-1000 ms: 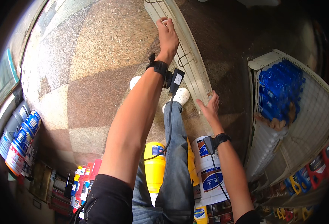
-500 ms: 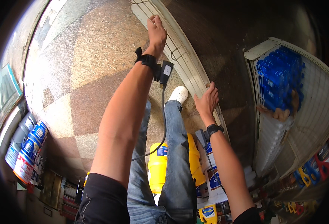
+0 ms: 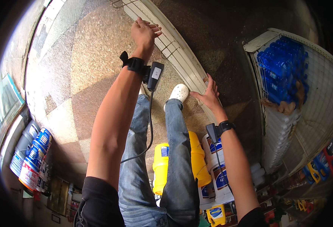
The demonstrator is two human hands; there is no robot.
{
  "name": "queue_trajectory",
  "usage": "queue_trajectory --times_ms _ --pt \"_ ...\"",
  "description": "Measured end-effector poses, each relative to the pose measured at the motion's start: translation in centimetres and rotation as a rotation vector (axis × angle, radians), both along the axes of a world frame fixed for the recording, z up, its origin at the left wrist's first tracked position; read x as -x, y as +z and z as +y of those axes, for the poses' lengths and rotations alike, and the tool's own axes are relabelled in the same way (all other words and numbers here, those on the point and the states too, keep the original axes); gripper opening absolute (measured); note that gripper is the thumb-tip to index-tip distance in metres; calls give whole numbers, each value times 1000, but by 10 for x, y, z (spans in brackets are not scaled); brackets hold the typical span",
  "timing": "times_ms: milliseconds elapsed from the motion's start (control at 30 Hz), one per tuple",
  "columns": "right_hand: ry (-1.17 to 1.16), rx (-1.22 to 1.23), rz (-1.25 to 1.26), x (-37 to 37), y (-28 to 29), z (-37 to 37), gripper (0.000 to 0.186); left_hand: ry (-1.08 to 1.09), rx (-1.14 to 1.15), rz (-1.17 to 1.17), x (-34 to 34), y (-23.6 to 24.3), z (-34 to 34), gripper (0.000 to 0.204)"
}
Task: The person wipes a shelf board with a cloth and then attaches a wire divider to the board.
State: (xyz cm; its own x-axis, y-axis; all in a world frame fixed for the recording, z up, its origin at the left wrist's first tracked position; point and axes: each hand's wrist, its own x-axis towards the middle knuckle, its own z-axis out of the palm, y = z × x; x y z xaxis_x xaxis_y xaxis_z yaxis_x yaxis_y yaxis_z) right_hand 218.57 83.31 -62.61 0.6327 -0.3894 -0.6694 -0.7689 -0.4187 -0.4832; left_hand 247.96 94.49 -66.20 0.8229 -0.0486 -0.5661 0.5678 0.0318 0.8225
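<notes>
A long, narrow white metal rack with wire loops along it runs slantwise in front of me. My left hand is at its far part, over the left edge, with the fingers apart and slightly bent. Whether those fingertips touch the metal, I cannot tell. Nearer to me, my right hand spans the rack, thumb on the left side and fingers on the right, closed on it. Each wrist carries a black strap with a small cabled device.
Yellow buckets and white-and-blue buckets stand close behind my legs. To the right, a white wire rack holds blue bottles. More buckets are stacked at the left. The floor is checkered.
My left hand has shifted left and slightly nearer, its fingers spreading at the rack's edge. My right hand has moved a little left, its thumb now stretched across. The rack appears shifted left in view.
</notes>
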Motion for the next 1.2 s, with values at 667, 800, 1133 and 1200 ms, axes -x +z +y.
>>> queue_trajectory --times_ms 667,800,1133,1200 --pt "-77 114 29 4 -11 16 67 110 99 -30 0 -16 21 47" --pt "-70 108 54 4 -10 11 66 36 86 -134 9 -13 21 48" --pt "-395 -249 -164 30 -24 -7 63 -221 148 -5 -11 -26 28 40" --pt "-547 -404 -218 15 -12 -21 66 -283 135 10 -14 -26 28 34"
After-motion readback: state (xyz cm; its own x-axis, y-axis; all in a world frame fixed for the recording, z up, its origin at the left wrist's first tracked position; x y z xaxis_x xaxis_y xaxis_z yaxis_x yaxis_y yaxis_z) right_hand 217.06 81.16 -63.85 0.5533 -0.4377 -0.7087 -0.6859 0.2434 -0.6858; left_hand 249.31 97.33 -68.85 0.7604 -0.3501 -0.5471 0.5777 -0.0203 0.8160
